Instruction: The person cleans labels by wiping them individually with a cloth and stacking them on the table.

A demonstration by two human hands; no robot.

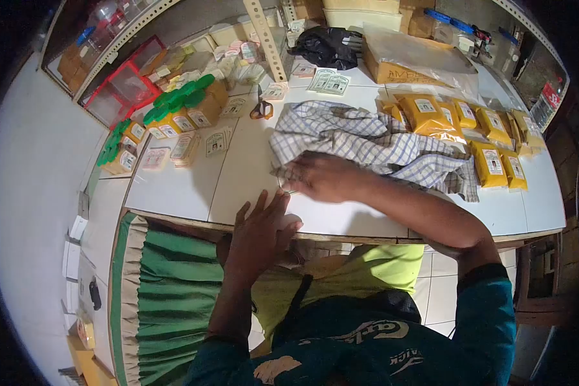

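My left hand (263,225) lies at the front edge of the white tiled table (238,186), palm down with its fingers apart. Just beyond its fingertips is my right hand (315,177), bent over the tabletop beside a checked cloth (341,132). Its fingers curl down, and whatever lies under them is too small or hidden to make out. The crumpled cloth spreads to the right behind my right forearm. Behind my left hand, a few printed labels (216,143) rest on the tiles.
Green-lidded jars (186,106) stand at the left, near a red-framed case (125,83). Yellow packets (424,116) lie at the right. A cardboard box (399,61), a black bag (328,48) and a perforated metal post (265,42) are at the back.
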